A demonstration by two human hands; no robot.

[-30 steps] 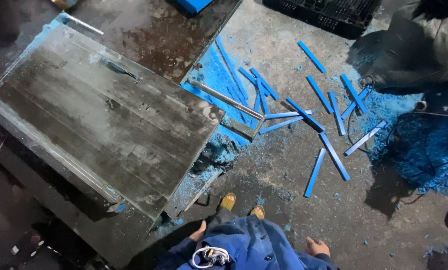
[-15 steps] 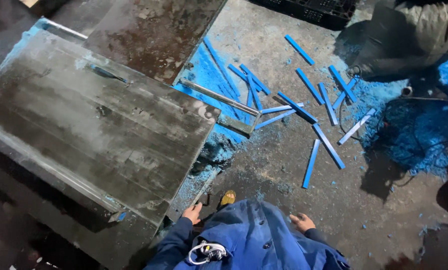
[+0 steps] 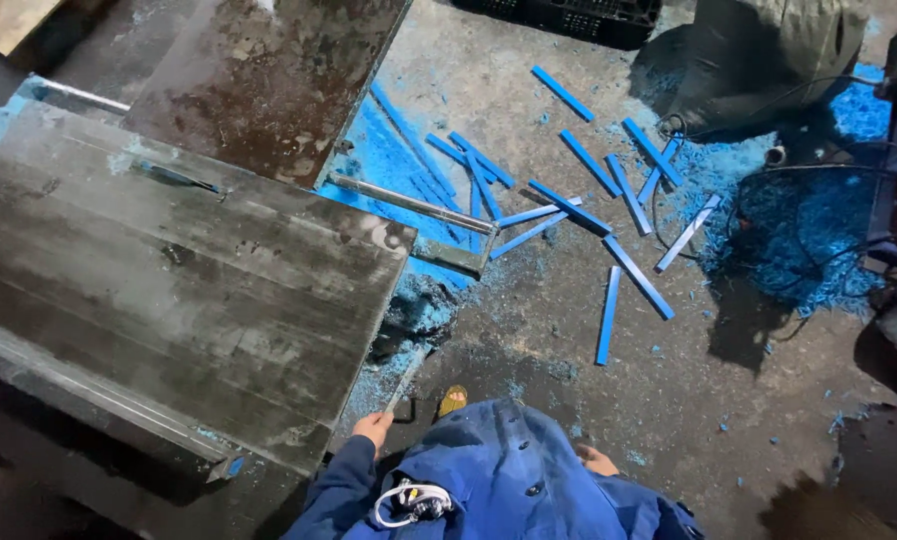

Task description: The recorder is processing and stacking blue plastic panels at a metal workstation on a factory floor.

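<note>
View shifted, hands [image 3: 373, 428] lowered, blue strips [image 3: 608, 315] on floor [image 3: 708, 400]

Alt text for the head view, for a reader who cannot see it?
Both bare hands, left hand and right hand, hang empty beside a blue jacket, over a concrete floor strewn with blue strips, beside a worn metal table.

Right hand [image 3: 596, 460] mostly hidden behind the blue jacket [image 3: 508, 480]; black crate [image 3: 568, 18] cut off by the top edge.

Both hands hang empty, left hand [image 3: 373, 429] beside the metal table [image 3: 183, 290].
</note>
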